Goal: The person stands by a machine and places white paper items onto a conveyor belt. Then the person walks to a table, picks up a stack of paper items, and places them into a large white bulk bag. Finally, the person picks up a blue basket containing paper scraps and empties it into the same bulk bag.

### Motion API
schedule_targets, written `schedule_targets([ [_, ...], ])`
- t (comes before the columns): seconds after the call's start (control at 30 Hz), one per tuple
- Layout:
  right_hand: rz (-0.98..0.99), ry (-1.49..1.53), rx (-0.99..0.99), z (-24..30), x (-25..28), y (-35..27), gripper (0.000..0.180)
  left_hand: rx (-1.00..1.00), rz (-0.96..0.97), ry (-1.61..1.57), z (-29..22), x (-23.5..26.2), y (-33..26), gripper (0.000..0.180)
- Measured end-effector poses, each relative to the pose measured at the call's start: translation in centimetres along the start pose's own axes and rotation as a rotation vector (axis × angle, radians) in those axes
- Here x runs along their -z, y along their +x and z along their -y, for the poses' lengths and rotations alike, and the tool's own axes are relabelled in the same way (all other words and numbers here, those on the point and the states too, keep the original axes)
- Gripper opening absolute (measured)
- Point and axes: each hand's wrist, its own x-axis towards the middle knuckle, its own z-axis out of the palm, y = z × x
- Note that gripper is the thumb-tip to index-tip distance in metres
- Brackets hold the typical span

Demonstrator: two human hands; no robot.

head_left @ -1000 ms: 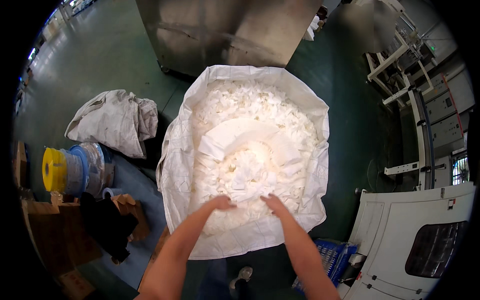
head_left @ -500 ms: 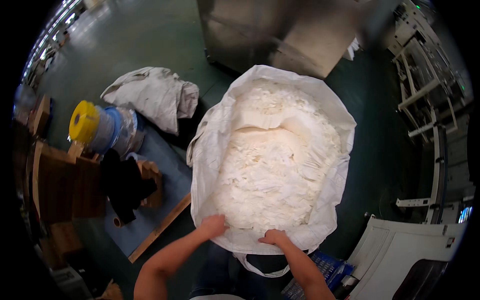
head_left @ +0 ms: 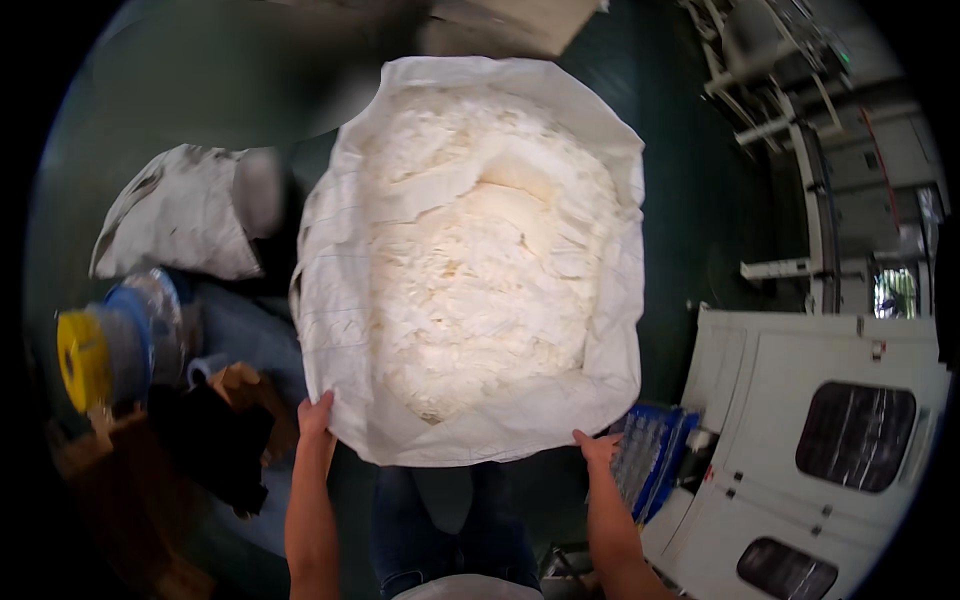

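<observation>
A large white woven bulk bag (head_left: 336, 340) stands in front of me, its top wide open and its rim folded outward. Crumpled white sheet-like scraps (head_left: 470, 300) fill it, with a hollow toward the far right. At the near left corner, my left hand (head_left: 316, 414) is closed on the bag's edge. My right hand (head_left: 598, 447) is at the near right corner, thumb against the rim and fingers spread apart. The underside of the bag is hidden.
A grey-white cloth sack (head_left: 180, 215) lies at the left. Nearer are yellow and blue rolls (head_left: 84, 360), a black cloth (head_left: 215, 440) and cardboard boxes (head_left: 120, 480). On the right are a blue plastic-wrapped bundle (head_left: 655, 460) and a white machine cabinet (head_left: 770, 390).
My hands have moved apart from the middle of the near rim to its two corners. The near rim is spread wider and straighter. The whole view has shifted and turned.
</observation>
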Motion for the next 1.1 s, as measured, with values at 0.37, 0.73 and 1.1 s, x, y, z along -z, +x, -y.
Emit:
schedule_targets([
  [0.37, 0.775, 1.568, -0.352, -10.2, -11.5, 1.2, 0.023, -0.112, 0.354, -0.865, -2.0, 5.1, 3.7, 0.068],
  [0.73, -0.455, 0.452, 0.389, -8.3, -6.4, 7.3, 0.039, -1.321, -0.355, 1.105, -14.6, -7.9, -3.4, 0.035],
  [1.1, 0.09, -1.183, 1.057, 13.9, -2.7, 12.6, 0.037, -0.981, 0.321, 2.602, -15.4, -8.8, 6.0, 0.05],
])
